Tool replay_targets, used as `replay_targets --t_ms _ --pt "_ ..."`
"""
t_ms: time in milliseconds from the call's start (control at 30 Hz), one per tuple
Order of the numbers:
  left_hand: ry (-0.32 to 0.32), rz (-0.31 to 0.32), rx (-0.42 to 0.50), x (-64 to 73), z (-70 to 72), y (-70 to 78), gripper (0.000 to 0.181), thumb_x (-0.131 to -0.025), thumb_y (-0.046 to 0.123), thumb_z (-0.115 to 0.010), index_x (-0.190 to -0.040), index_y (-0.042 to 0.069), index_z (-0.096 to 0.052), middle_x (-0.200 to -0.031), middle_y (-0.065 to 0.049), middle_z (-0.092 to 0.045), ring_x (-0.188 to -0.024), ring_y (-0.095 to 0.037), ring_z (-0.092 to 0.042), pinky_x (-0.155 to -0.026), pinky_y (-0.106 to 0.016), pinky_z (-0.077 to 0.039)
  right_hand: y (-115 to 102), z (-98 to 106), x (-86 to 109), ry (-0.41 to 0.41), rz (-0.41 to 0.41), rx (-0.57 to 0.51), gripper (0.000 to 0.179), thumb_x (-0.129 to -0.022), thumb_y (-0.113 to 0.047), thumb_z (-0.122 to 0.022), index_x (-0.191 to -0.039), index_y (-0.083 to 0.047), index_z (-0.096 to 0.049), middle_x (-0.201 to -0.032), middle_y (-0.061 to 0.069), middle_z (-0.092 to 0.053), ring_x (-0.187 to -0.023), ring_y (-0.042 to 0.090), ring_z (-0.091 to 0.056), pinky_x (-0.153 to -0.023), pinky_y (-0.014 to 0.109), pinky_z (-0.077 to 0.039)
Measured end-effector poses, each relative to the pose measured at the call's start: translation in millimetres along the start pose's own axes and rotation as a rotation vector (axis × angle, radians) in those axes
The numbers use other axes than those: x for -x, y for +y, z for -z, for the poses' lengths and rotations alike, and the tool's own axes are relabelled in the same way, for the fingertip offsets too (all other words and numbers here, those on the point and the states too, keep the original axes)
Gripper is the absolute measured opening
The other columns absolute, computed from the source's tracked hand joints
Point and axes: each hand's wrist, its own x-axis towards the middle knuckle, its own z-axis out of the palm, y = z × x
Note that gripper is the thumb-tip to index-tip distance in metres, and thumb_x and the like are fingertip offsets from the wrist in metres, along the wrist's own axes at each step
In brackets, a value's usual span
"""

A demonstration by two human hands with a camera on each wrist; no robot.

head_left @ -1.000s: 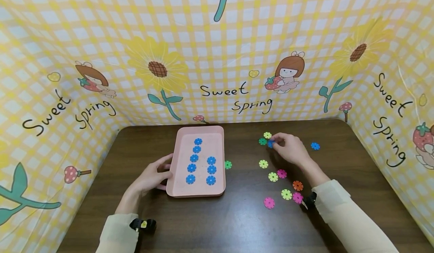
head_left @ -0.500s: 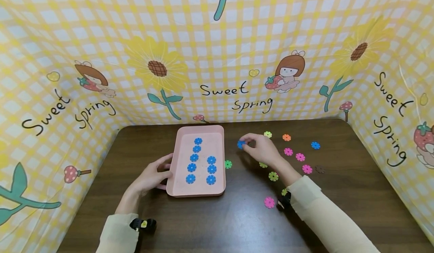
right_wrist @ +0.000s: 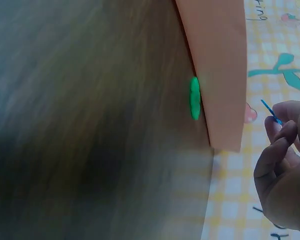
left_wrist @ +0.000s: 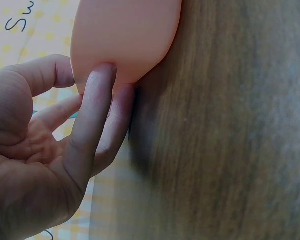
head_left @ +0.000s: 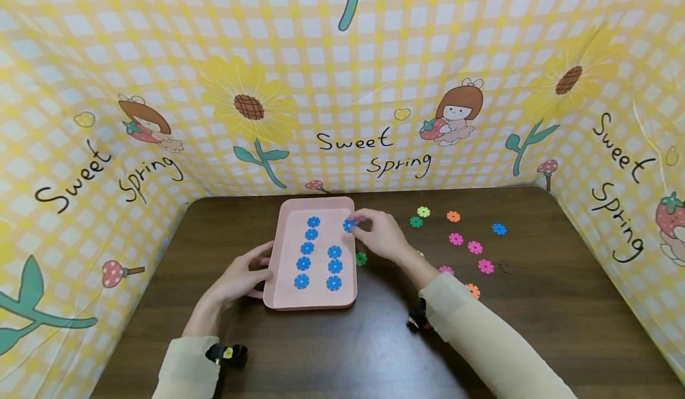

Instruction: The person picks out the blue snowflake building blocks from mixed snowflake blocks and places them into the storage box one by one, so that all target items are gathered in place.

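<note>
Over the far right corner of a pink tray (head_left: 321, 295), my right hand (head_left: 381, 235) pinches a blue snowflake building disc (head_left: 348, 225) between thumb and fingers. In the right wrist view the held blue disc (right_wrist: 271, 111) shows edge-on, above the tray's rim. Inside the tray lie two columns of blue discs, a longer left one (head_left: 307, 248) and a shorter right one (head_left: 334, 266). My left hand (head_left: 241, 277) rests its fingers against the tray's left side. From the left wrist view, those fingertips (left_wrist: 104, 75) touch the outer wall.
A green disc (head_left: 361, 258) lies against the tray's right side. Farther right are scattered pink (head_left: 474, 247), orange (head_left: 453, 216), yellow-green (head_left: 423, 211) and brown discs (head_left: 506, 266), plus one blue disc (head_left: 499, 229). My right forearm covers some. A checked cloth (head_left: 342, 90) walls the table.
My right hand has carried a blue disc left, from beside the green and yellow-green discs to over the tray's right edge. The left hand and tray stay where they were.
</note>
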Motion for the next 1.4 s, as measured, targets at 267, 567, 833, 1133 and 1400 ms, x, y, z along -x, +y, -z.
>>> replay_targets --t_ms 267,567,833,1133,1400 --pt "-0.006 -0.01 0.004 -0.7 0.2 0.2 0.072 -0.101 0.004 -0.061 -0.165 0.016 -0.031 -0.146 -0.03 -0.046 -0.104 -0.033 -0.068 -0.071 -0.048 -0.063 -5 -18 -9.0 -0.092 -0.064 0.036 0.016 -0.098 -0.023 -0.073 -0.113 -0.019 -0.078 -0.095 -0.008 -0.07 -0.076 0.016 -0.059 -0.064 0.031 -0.049" --pt "-0.01 -0.007 0.003 -0.6 0.0 2.2 0.073 -0.1 0.005 -0.061 -0.165 0.016 -0.031 -0.146 -0.03 -0.047 -0.103 -0.033 -0.068 -0.07 -0.048 -0.063 -12 -31 -14.8 -0.129 -0.15 0.197 0.02 -0.096 -0.026 -0.07 -0.114 -0.022 -0.079 -0.096 -0.007 -0.071 -0.081 0.013 -0.063 -0.069 0.034 -0.053" --pt "-0.015 -0.013 -0.002 -1.2 0.5 0.9 0.073 -0.1 0.005 -0.061 -0.165 0.016 -0.029 -0.146 -0.03 -0.046 -0.104 -0.033 -0.068 -0.07 -0.048 -0.063 -17 -36 -17.2 -0.153 -0.138 0.33 0.024 -0.097 -0.022 -0.07 -0.119 -0.019 -0.078 -0.105 -0.003 -0.074 -0.087 0.014 -0.066 -0.074 0.038 -0.058" --pt "-0.016 -0.02 0.001 -0.3 0.2 -0.3 0.073 -0.1 0.006 -0.062 -0.165 0.015 -0.029 -0.147 -0.031 -0.045 -0.104 -0.034 -0.068 -0.07 -0.048 -0.063 -19 -25 -15.6 -0.124 -0.107 0.377 0.025 -0.097 -0.022 -0.066 -0.119 -0.02 -0.078 -0.118 -0.001 -0.072 -0.09 0.016 -0.066 -0.073 0.039 -0.059" --pt "-0.012 -0.015 0.001 0.5 -0.1 0.9 0.072 -0.101 0.005 -0.06 -0.165 0.016 -0.029 -0.148 -0.031 -0.046 -0.105 -0.034 -0.068 -0.071 -0.048 -0.063 -10 5 -6.5 -0.002 -0.058 0.319 0.022 -0.099 -0.025 -0.07 -0.118 -0.018 -0.078 -0.13 0.003 -0.069 -0.11 0.023 -0.067 -0.086 0.045 -0.059"
